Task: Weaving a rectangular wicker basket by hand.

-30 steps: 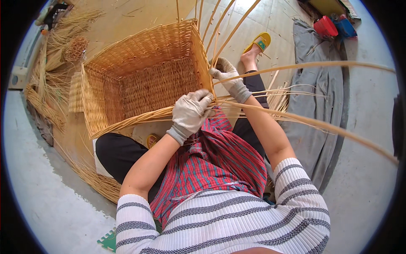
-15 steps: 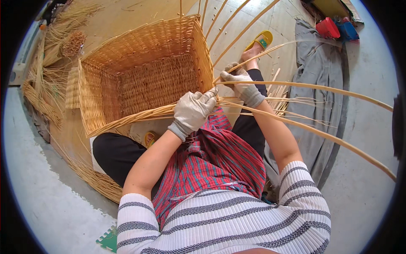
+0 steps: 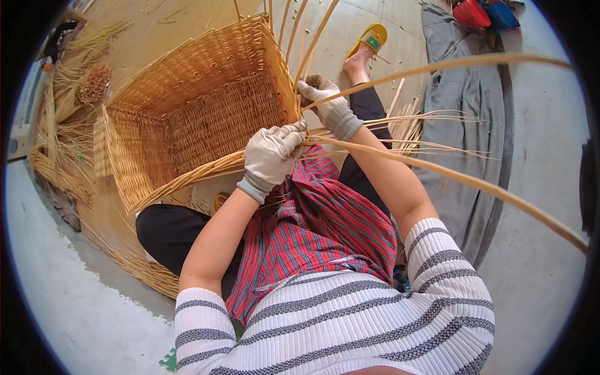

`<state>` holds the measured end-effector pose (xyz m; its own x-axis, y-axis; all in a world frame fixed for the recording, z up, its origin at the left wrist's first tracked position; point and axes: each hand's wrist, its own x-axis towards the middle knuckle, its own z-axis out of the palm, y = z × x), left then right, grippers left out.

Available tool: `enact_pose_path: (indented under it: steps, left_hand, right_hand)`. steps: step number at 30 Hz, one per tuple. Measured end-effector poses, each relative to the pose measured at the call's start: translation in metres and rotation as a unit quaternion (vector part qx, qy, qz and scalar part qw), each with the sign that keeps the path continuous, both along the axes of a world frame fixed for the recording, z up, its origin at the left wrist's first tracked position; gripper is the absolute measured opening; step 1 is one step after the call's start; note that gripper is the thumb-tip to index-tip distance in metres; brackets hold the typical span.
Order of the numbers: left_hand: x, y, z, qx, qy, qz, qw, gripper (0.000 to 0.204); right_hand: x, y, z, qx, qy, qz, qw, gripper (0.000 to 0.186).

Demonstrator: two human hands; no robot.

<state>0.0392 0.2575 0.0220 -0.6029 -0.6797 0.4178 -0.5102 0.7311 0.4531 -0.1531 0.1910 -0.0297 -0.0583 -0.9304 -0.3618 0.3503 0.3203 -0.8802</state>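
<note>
A rectangular honey-brown wicker basket (image 3: 212, 125) is tilted toward me above my lap, long loose canes (image 3: 481, 182) fanning from its right end. My left hand (image 3: 270, 156), in a pale work glove, is closed on the rim at the near right corner, where the thin strands also come out. My right hand (image 3: 326, 106), gloved too, is closed around canes just outside the basket's right wall, farther from me; which strands its fingertips hold is partly hidden.
Straw-coloured cane bundles (image 3: 94, 84) lie along the left. A grey cloth (image 3: 456, 156) runs down the right, beside cut sticks (image 3: 403, 137). Red (image 3: 470, 12) and blue (image 3: 500, 15) containers stand at the far right. My yellow-sandalled foot (image 3: 369, 44) is beyond the basket.
The basket and both hands have shifted slightly left and up in view. Since half a second ago, a long cane at my right hand has swung upward across the right side.
</note>
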Motion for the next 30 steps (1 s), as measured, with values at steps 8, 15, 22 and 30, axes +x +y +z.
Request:
enact_pose_path:
  steps: [8,15,22,30]
  left_hand:
    - [-0.002,-0.003,0.002,0.037,0.022,-0.006,0.999,0.026]
    - [-0.003,-0.002,0.008,0.160,0.071,0.018,0.984,0.020]
    - [-0.019,-0.001,0.002,0.199,0.083,0.047,0.975,0.023]
    - [-0.021,0.001,0.005,0.270,0.123,0.086,0.951,0.021]
  right_hand:
    - [0.015,-0.021,-0.013,-0.032,0.236,-0.042,0.970,0.030]
    - [-0.023,0.087,0.061,-0.114,0.384,-0.014,0.916,0.043]
    - [-0.066,0.120,0.020,0.132,-0.009,-0.046,0.990,0.042]
    - [-0.038,0.160,0.037,-0.002,0.121,-0.111,0.986,0.027]
